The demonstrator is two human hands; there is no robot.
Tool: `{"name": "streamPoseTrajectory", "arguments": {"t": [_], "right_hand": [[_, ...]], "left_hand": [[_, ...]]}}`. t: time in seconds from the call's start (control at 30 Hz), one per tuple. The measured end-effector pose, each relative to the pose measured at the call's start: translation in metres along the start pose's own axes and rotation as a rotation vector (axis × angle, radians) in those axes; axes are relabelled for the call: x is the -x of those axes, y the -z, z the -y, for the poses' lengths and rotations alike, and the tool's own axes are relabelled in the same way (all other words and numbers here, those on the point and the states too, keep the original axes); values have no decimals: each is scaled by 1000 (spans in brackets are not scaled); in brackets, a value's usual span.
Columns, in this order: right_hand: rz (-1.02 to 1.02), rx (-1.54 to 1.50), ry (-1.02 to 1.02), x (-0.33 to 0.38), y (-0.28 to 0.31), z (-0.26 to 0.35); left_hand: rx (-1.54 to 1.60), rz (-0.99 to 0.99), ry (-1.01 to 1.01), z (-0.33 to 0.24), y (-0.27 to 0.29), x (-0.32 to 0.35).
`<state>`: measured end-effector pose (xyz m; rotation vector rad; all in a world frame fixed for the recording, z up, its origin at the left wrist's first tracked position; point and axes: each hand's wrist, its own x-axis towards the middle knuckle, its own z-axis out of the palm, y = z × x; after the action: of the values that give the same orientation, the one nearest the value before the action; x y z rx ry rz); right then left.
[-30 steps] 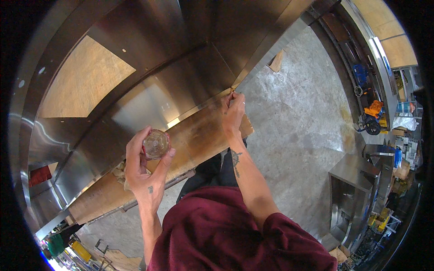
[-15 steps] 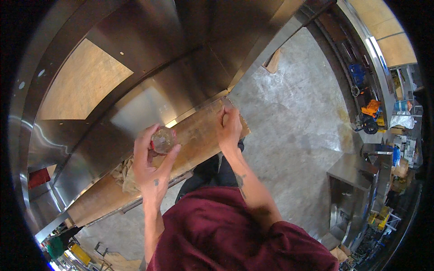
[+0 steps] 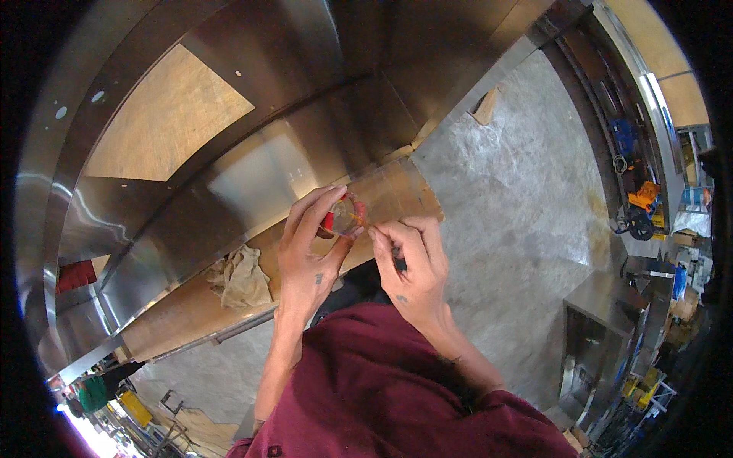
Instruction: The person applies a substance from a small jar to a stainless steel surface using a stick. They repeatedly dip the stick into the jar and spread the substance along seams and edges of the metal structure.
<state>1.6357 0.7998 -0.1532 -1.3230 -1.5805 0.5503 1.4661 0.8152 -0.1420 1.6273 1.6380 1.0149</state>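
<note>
My left hand [image 3: 309,248] is closed round a small, round, see-through thing with red patches [image 3: 347,214]. Its fingers lie over the far left side and the thumb is underneath. Whether it is a tape roll or a small jar I cannot tell. Just right of it is my right hand [image 3: 416,259], with thumb and forefinger pinched together close to the thing's right edge. Anything in that pinch is too small to make out. Both hands are held above a wooden board [image 3: 401,191] along the steel unit.
A crumpled beige cloth [image 3: 243,278] lies on the board to the left. Large steel panels [image 3: 305,145] rise in front of me. Grey concrete floor [image 3: 519,191] stretches to the right, where a steel cabinet [image 3: 599,324] stands. A small brown piece [image 3: 485,105] lies on the floor beyond.
My left hand has moved right with the round thing and turned it. My right hand has come down and towards it, so the two hands are now close together.
</note>
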Motion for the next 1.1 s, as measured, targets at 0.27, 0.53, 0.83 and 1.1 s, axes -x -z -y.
{"name": "streamPoseTrajectory", "arguments": {"t": [0.27, 0.53, 0.83, 1.1], "right_hand": [[-19, 143, 183, -8, -4, -5], [-13, 134, 178, -2, 3, -1], [-104, 84, 164, 0, 6, -3], [-434, -40, -302, -1, -30, -121]], "left_hand": [[-21, 5, -76, -2, -2, 8], [-4, -17, -75, 0, -6, 12], [-11, 37, 8, -4, -3, 11], [2, -73, 141, 4, -3, 16]]}}
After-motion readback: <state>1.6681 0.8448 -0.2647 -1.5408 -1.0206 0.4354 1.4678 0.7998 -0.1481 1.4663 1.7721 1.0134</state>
